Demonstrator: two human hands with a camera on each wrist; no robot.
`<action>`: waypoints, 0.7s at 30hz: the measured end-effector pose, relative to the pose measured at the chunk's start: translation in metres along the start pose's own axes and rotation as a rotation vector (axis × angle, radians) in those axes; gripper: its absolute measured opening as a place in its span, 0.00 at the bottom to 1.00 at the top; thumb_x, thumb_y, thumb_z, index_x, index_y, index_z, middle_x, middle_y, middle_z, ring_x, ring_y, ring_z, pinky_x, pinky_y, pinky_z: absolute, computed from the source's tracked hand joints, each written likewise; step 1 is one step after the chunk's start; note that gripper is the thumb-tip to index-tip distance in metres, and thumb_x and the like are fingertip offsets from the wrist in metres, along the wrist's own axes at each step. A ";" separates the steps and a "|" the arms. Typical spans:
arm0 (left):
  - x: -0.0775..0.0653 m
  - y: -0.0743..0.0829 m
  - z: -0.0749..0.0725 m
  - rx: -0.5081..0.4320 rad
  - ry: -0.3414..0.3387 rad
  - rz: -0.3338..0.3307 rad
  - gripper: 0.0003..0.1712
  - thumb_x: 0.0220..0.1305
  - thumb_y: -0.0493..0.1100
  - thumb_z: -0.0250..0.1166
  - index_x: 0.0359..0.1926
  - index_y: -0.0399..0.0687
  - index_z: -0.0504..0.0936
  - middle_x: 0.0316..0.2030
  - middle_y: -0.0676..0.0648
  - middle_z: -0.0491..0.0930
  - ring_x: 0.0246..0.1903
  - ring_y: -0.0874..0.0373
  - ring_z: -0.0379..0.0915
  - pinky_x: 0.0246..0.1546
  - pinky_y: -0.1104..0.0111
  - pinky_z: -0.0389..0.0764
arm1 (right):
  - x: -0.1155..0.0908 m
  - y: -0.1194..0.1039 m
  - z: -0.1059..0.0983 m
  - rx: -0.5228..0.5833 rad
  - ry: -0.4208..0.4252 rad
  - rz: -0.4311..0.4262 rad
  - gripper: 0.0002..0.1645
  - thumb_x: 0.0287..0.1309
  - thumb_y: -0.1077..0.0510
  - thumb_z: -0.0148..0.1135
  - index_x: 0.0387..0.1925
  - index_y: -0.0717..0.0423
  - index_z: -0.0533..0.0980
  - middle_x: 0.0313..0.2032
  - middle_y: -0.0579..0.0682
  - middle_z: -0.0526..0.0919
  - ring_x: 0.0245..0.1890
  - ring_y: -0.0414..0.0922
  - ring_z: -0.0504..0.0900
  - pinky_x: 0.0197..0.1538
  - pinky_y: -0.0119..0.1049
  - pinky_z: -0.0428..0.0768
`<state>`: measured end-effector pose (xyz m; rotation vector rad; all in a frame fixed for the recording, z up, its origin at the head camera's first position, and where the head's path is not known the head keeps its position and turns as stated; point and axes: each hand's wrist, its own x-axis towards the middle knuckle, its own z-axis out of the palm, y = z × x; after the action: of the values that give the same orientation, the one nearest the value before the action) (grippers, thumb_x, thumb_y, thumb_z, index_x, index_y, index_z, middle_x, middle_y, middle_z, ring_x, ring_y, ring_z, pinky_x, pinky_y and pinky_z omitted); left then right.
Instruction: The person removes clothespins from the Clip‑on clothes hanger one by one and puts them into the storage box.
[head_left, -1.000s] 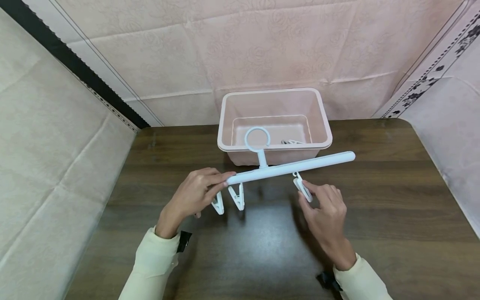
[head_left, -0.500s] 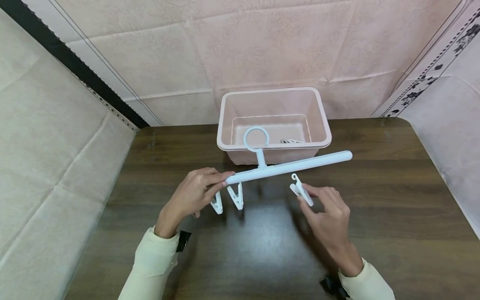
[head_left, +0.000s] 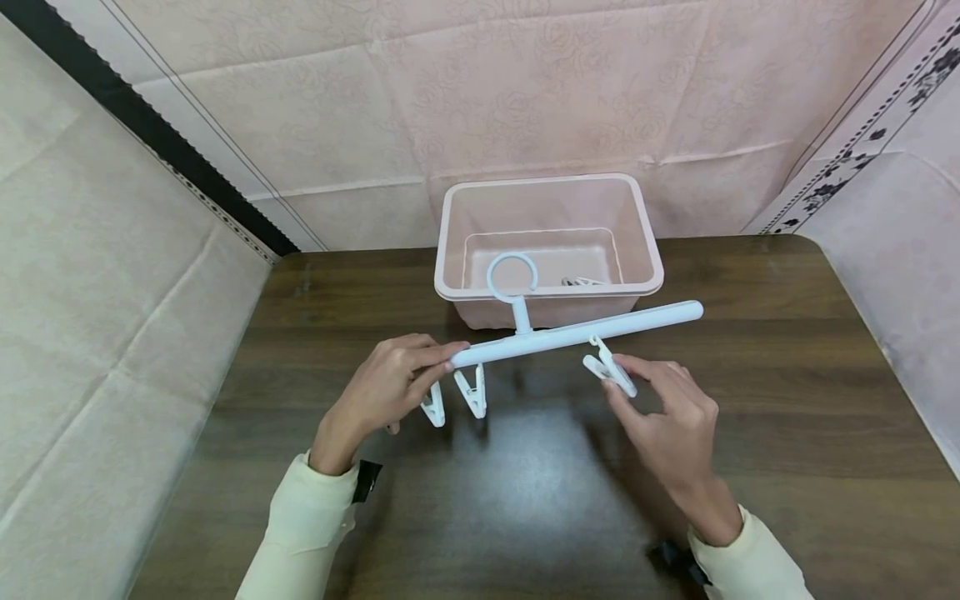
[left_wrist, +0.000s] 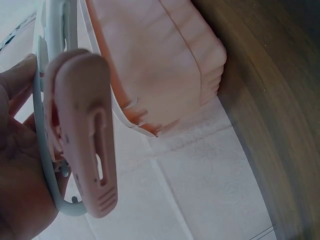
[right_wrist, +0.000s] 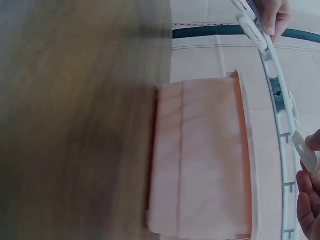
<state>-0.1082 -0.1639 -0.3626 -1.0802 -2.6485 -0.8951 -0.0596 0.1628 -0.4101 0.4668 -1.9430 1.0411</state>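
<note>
A pale blue hanger point(head_left: 577, 335) with a round hook on top is held up over the table, its bar tilted up to the right. My left hand point(head_left: 386, 385) grips the bar's left end. Two white clips point(head_left: 472, 393) dangle under that end, one partly behind the fingers; the left wrist view has a clip point(left_wrist: 86, 135) large in front. Between thumb and fingertips my right hand point(head_left: 670, 421) pinches another white clip point(head_left: 618, 373). The small hook at that clip's top is right at the bar's underside. In the right wrist view this clip point(right_wrist: 305, 151) overlaps the hanger's slotted underside.
Behind the hanger stands a pink plastic tub point(head_left: 647, 223) with a few small clips point(head_left: 583, 282) at its bottom. The dark wooden table point(head_left: 517, 517) ends at a pale patterned cloth point(head_left: 540, 92) at the back, with more cloth on both sides.
Half a second ago the right hand's clip hung lower, apart from the bar; now its hook is back up at the underside, slightly further right. The left hand has stayed put.
</note>
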 end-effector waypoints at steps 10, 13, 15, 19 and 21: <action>-0.001 0.000 0.000 0.004 -0.004 -0.005 0.18 0.65 0.35 0.69 0.56 0.45 0.85 0.33 0.50 0.83 0.23 0.64 0.68 0.23 0.70 0.73 | 0.023 0.002 -0.004 -0.015 -0.044 -0.001 0.17 0.51 0.59 0.70 0.41 0.66 0.86 0.35 0.56 0.88 0.31 0.52 0.83 0.44 0.29 0.72; -0.001 0.000 0.000 0.003 -0.003 -0.007 0.19 0.64 0.34 0.69 0.56 0.45 0.85 0.33 0.49 0.83 0.23 0.64 0.68 0.23 0.70 0.73 | 0.030 0.003 -0.003 -0.025 -0.043 -0.012 0.16 0.51 0.60 0.70 0.41 0.66 0.86 0.35 0.56 0.88 0.32 0.52 0.83 0.44 0.31 0.72; -0.001 0.000 0.000 0.003 -0.002 -0.007 0.19 0.64 0.34 0.69 0.56 0.45 0.85 0.33 0.49 0.83 0.23 0.64 0.68 0.23 0.70 0.73 | 0.036 0.004 -0.003 -0.026 -0.046 -0.017 0.16 0.51 0.61 0.70 0.41 0.66 0.86 0.35 0.56 0.88 0.32 0.52 0.83 0.45 0.31 0.73; -0.002 -0.001 0.000 0.006 -0.001 -0.006 0.18 0.64 0.35 0.69 0.56 0.45 0.85 0.33 0.50 0.83 0.23 0.64 0.68 0.24 0.70 0.73 | 0.050 0.007 -0.003 -0.051 -0.063 -0.030 0.15 0.51 0.63 0.72 0.42 0.66 0.85 0.34 0.56 0.88 0.31 0.53 0.83 0.45 0.31 0.73; -0.002 -0.001 0.000 0.007 0.000 -0.004 0.18 0.64 0.35 0.69 0.56 0.45 0.85 0.33 0.49 0.83 0.23 0.64 0.68 0.24 0.70 0.73 | 0.056 0.009 -0.004 -0.078 -0.080 -0.034 0.15 0.51 0.64 0.72 0.42 0.66 0.85 0.33 0.57 0.87 0.30 0.53 0.83 0.43 0.34 0.74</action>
<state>-0.1075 -0.1654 -0.3636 -1.0730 -2.6526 -0.8858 -0.0953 0.1749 -0.3670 0.5033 -2.0318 0.9338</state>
